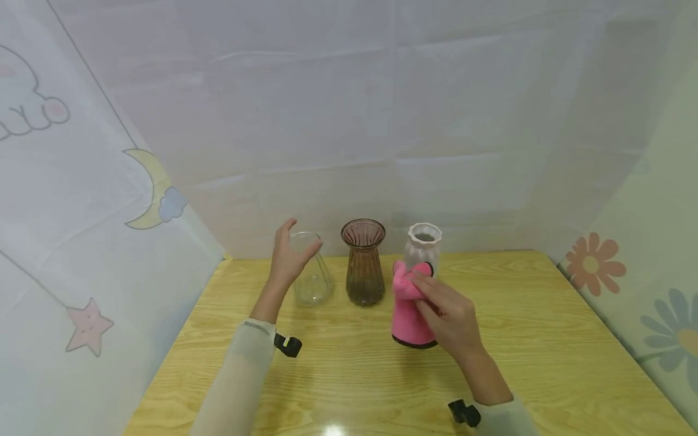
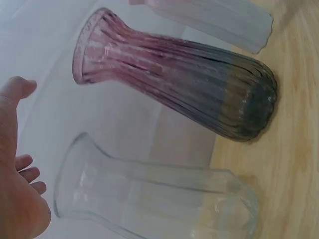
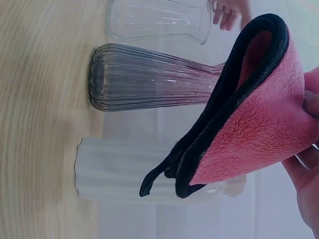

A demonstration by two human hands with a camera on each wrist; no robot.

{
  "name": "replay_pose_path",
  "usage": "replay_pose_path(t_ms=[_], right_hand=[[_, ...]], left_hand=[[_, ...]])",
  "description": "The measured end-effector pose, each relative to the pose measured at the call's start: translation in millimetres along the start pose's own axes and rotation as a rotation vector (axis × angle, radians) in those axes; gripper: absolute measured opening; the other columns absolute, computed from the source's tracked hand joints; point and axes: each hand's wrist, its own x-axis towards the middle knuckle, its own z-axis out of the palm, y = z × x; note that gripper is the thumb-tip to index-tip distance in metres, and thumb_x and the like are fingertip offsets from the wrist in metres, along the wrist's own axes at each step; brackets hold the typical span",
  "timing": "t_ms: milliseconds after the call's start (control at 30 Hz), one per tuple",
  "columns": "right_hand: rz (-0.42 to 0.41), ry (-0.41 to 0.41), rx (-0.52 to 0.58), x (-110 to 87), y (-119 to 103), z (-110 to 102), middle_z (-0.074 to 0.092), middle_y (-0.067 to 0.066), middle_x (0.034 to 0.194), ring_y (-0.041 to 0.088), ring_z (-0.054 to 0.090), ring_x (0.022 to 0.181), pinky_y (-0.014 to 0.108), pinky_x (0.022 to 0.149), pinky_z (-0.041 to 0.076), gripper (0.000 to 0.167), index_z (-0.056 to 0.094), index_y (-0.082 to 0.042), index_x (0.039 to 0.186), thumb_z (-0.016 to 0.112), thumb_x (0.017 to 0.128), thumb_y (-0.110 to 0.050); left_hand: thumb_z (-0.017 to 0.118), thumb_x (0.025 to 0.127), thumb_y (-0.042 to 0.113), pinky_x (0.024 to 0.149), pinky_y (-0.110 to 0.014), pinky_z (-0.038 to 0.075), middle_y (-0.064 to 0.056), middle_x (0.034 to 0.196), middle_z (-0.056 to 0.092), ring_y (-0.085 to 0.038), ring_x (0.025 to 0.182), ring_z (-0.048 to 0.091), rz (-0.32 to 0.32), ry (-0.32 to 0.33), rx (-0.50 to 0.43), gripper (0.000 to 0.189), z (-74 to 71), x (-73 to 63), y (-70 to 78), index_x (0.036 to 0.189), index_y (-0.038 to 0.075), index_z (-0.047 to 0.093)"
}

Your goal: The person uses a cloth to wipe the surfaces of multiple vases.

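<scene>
My left hand is held beside the neck of a clear glass vase, thumb and fingers spread apart. In the left wrist view a gap shows between the hand and the vase's rim. A pink cloth with black edging hangs folded from my right hand, which pinches its top. The cloth hides part of a white vase with a scalloped rim. Between the clear and white vases stands a ribbed glass vase, purplish pink above and grey below.
All three vases stand upright in a row near the back of the wooden table. A pale sheet hangs behind it. Printed side sheets show a moon and star on the left and flowers on the right.
</scene>
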Motion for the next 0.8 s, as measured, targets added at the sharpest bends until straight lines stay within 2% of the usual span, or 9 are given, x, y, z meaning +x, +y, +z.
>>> replay_pose_path(t_ms=[167, 300, 467, 567, 800], right_hand=[[-0.017, 0.032, -0.019, 2.1, 1.0, -1.6, 0.075, 0.018, 0.108, 0.019, 0.071, 0.108, 0.014, 0.096, 0.047, 0.041, 0.076, 0.003, 0.111, 0.06, 0.103, -0.034], [-0.013, 0.041, -0.01, 3.6, 1.1, -2.0, 0.075, 0.019, 0.107, 0.018, 0.071, 0.108, 0.013, 0.095, 0.047, 0.043, 0.076, 0.004, 0.109, 0.061, 0.102, -0.035], [0.004, 0.039, -0.006, 5.3, 2.8, -3.5, 0.074, 0.021, 0.108, 0.018, 0.071, 0.108, 0.014, 0.097, 0.046, 0.042, 0.076, 0.003, 0.111, 0.06, 0.103, -0.035], [0.009, 0.042, -0.006, 6.0, 4.0, -3.7, 0.074, 0.021, 0.109, 0.018, 0.071, 0.11, 0.015, 0.098, 0.046, 0.042, 0.076, 0.002, 0.112, 0.06, 0.103, -0.035], [0.008, 0.047, 0.029, 4.5, 6.0, 0.3, 0.074, 0.021, 0.11, 0.011, 0.067, 0.115, 0.016, 0.097, 0.047, 0.043, 0.075, 0.004, 0.112, 0.061, 0.102, -0.035]], left_hand=[[0.075, 0.087, 0.051, 0.117, -0.064, 0.023, -0.006, 0.165, 0.024, -0.034, 0.152, 0.021, 0.044, -0.068, 0.022, 0.091, 7.8, 3.4, 23.2, 0.16, 0.022, 0.028], [0.073, 0.088, 0.054, 0.118, -0.063, 0.022, -0.005, 0.166, 0.023, -0.032, 0.153, 0.02, 0.077, -0.119, 0.022, 0.093, 16.4, 5.6, 33.4, 0.161, 0.022, 0.024], [0.075, 0.086, 0.055, 0.12, -0.057, 0.024, -0.005, 0.166, 0.024, -0.027, 0.153, 0.02, 0.083, -0.172, -0.022, 0.099, 31.5, 8.6, 42.2, 0.161, 0.019, 0.022], [0.076, 0.085, 0.055, 0.121, -0.055, 0.024, -0.006, 0.165, 0.025, -0.028, 0.153, 0.021, 0.085, -0.193, -0.015, 0.102, 42.0, 11.5, 45.6, 0.161, 0.014, 0.022], [0.08, 0.083, 0.051, 0.12, -0.052, 0.026, -0.011, 0.164, 0.028, -0.03, 0.152, 0.025, 0.068, -0.223, -0.001, 0.106, 65.0, 17.4, 43.2, 0.161, 0.008, 0.022]])
